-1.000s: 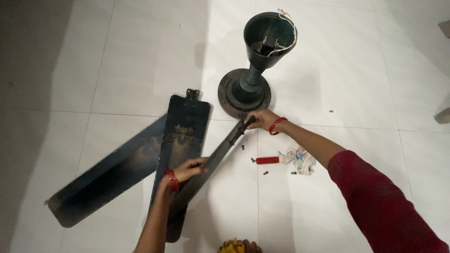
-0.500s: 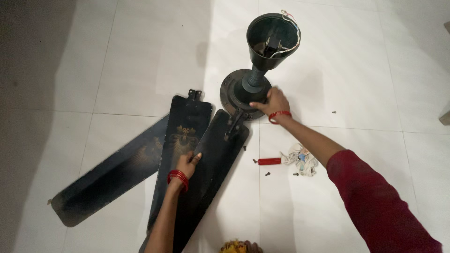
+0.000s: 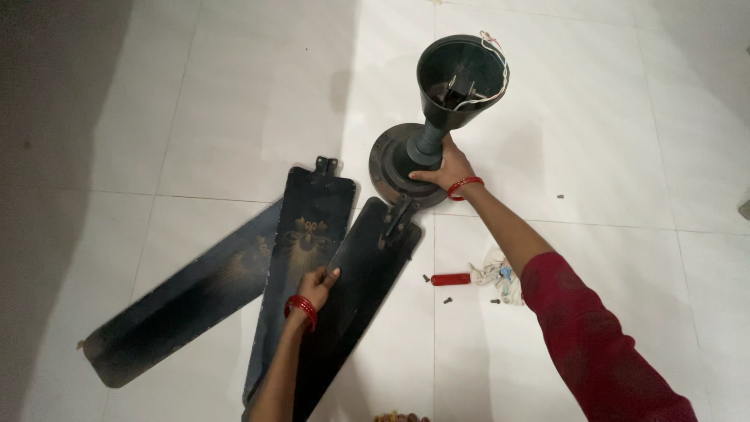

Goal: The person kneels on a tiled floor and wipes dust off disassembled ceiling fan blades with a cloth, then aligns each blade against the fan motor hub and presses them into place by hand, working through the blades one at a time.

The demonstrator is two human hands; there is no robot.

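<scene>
The left hand [image 3: 319,285] has its fingers curled over the left edge of a dark fan blade [image 3: 355,301], thumb on top, clamped on it. That blade lies flat on the white tiled floor [image 3: 234,101] and runs from about six o'clock up toward one o'clock, its metal bracket [image 3: 397,221] ending right at the rim of the round motor housing [image 3: 391,160]. The right hand [image 3: 443,166] is wrapped around the narrow neck of the fan body, fingers closed on it just above the housing, with the open cup [image 3: 461,78] and its loose white wires standing up at twelve o'clock. Two more blades [image 3: 301,258] lie overlapping at nine o'clock of the held one, fanned out toward seven and eight o'clock. At three o'clock of the held blade are a small red-handled screwdriver [image 3: 451,279], a few dark screws [image 3: 448,300] and a crumpled packet [image 3: 500,277]. By my reading, the step in hand is lining the blade's bracket up with the motor; the next move would call for steadying the body while the bracket is nudged onto its mounting holes.
</scene>
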